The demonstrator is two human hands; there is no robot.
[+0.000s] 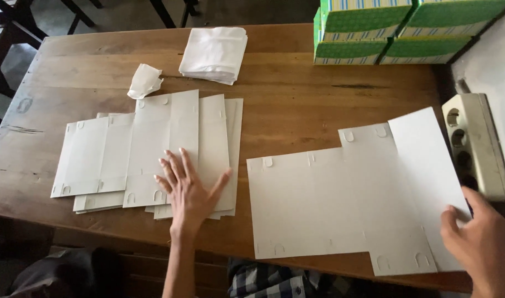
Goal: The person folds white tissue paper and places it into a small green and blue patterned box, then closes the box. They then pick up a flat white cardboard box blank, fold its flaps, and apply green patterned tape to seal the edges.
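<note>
Wooden table (296,105): my left hand (189,190), fingers spread, presses the stacked blanks (153,149); my right hand (481,243) pinches the flat carton blank (352,204), which may crease.

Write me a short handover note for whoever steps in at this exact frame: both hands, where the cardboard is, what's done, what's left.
Left hand: open, flat on the pile of flat box blanks at the table's left.
Right hand: gripping the right edge of one separate blank, which lies unfolded near the front edge of the wooden table.
Done: finished green boxes are stacked at the far right corner.
Left: the separate blank is not yet folded; the pile remains.
Also there: a stack of white bags, one crumpled bag, a power strip.
</note>
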